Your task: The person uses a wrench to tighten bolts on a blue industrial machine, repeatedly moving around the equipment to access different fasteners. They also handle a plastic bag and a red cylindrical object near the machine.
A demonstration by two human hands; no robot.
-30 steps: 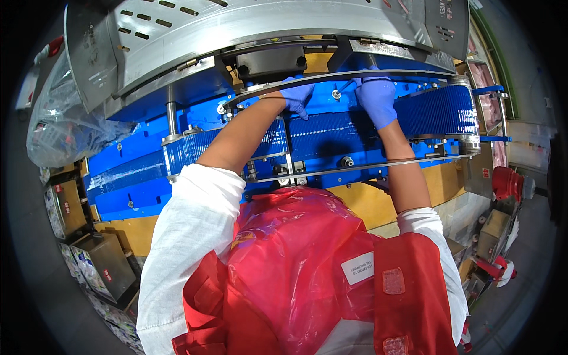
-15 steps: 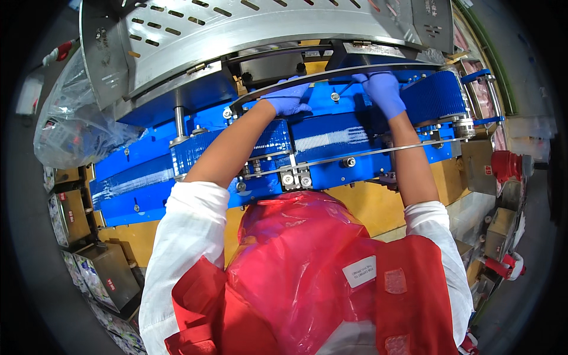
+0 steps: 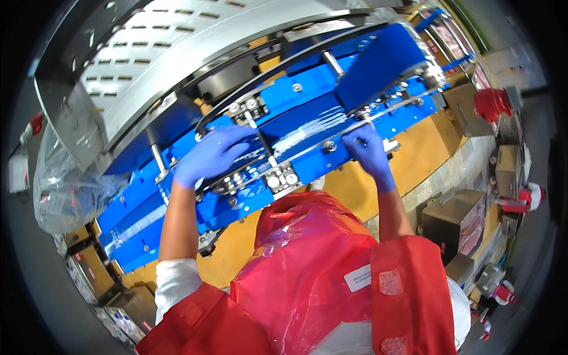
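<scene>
My left hand [image 3: 216,155], in a blue-violet glove, is over the left part of a blue conveyor machine [image 3: 302,171], fingers stretched toward the belt's middle. Nothing shows in its grasp. Beneath it the belt section and small metal rollers [image 3: 236,178] are partly covered. My right hand [image 3: 368,152], gloved alike, is curled closed at the machine's near edge, beside a thin metal rail [image 3: 402,106]. Whatever its fingers hold, if anything, is hidden. Between my hands runs a blue belt [image 3: 310,131] with a shiny streak. Farther right, a wide blue belt section [image 3: 381,62] slants upward.
A slotted steel panel [image 3: 148,53] stands behind the machine, with a dark curved bar [image 3: 284,62] below it. Clear plastic sheeting [image 3: 74,183] hangs at the left. Steel boxes [image 3: 455,222] stand at the right. A red apron [image 3: 313,254] covers my front.
My view has tilted. Both hands have drawn back from the machine's far side: the left to the left, above the belt, the right from beneath the curved bar to the near edge.
</scene>
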